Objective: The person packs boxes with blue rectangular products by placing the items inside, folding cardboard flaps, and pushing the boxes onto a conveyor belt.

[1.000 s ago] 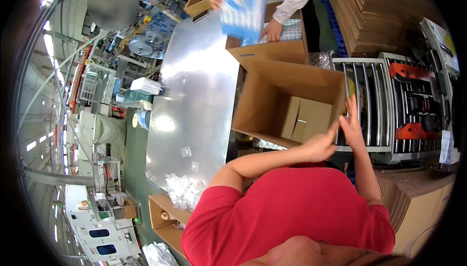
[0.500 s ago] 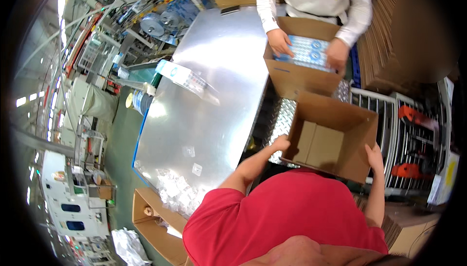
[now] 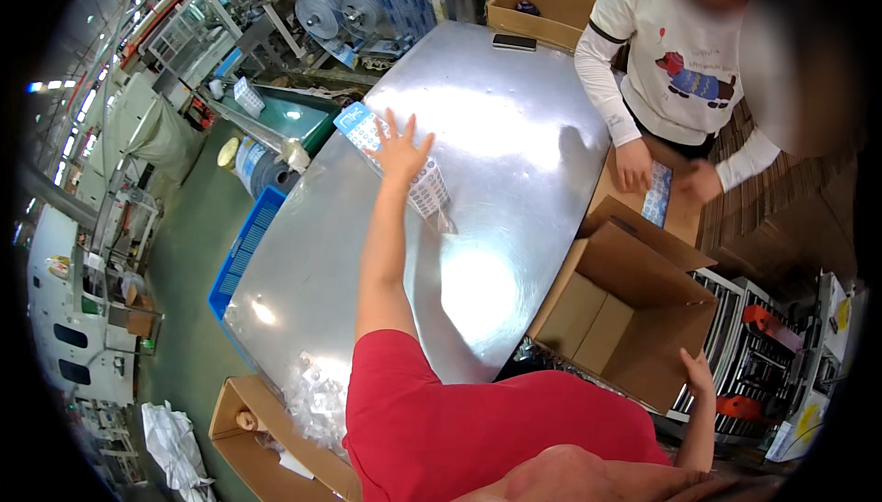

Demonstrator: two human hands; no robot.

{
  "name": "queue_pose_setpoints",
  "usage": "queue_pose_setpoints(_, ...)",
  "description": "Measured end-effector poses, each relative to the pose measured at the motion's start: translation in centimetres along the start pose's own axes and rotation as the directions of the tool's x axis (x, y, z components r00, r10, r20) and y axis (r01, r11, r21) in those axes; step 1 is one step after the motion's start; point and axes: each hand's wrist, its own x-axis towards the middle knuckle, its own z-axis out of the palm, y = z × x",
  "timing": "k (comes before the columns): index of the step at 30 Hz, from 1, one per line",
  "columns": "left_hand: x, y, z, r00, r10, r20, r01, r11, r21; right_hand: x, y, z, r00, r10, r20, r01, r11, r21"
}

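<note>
The person's left hand (image 3: 401, 146) is stretched far out over the broad, shiny sheet-metal table (image 3: 514, 116), fingers spread wide and open, the palm coming down on a flat blue-and-white printed plastic pack (image 3: 424, 191) that lies on the metal; whether the fingers actually press it cannot be told. The pack runs from beyond the fingertips, where its blue end shows, back under the palm and out toward the wrist. The right hand (image 3: 698, 375) is low at the person's right side, its fingers curled loosely against the near edge of an open brown cardboard carton (image 3: 634, 318) tipped on its side beside the table's edge; it rests on the flap rather than closing around it. Beyond that carton, another person in a white long-sleeved top (image 3: 675, 70) has both hands in a second open cardboard box (image 3: 682, 217), touching a blue patterned pack inside it. Just below the left elbow, at the table's near corner, lies a heap of crumpled clear plastic film (image 3: 317, 396).
</note>
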Motion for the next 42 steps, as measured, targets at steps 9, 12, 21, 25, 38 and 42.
queue_pose_setpoints(9,-6.3,2.0,-0.3,0.904,0.31,0.296,-0.281,0.95,-0.138,1.9,-10.7,13.4,0.734,-0.64,0.225,0.496,0.28,-0.822)
queue_pose_setpoints(12,-13.3,5.1,-1.1,0.782,0.578,0.232,-0.503,0.806,-0.311,4.3,-14.4,22.2,0.577,-0.598,0.556,0.696,0.005,-0.718)
queue_pose_setpoints(21,-19.5,6.3,-6.1,0.575,0.77,0.276,-0.282,0.503,-0.817,6.0,-16.9,35.2,0.171,-0.184,0.968,0.955,-0.211,-0.209)
queue_pose_setpoints(25,-14.9,3.2,-1.1,0.893,0.442,-0.085,-0.382,0.645,-0.662,5.9,-16.4,35.0,0.228,-0.234,0.945,0.944,-0.186,-0.273)
queue_pose_setpoints(38,5.9,-7.2,2.6,0.974,-0.063,0.219,0.073,0.997,-0.04,6.0,-16.0,34.9,0.219,-0.278,0.935,0.944,-0.182,-0.275)
queue_pose_setpoints(42,-2.0,-3.6,1.4,0.914,0.345,0.215,-0.311,0.934,-0.178,6.4,-15.8,34.5,0.187,-0.319,0.929,0.961,-0.138,-0.241)
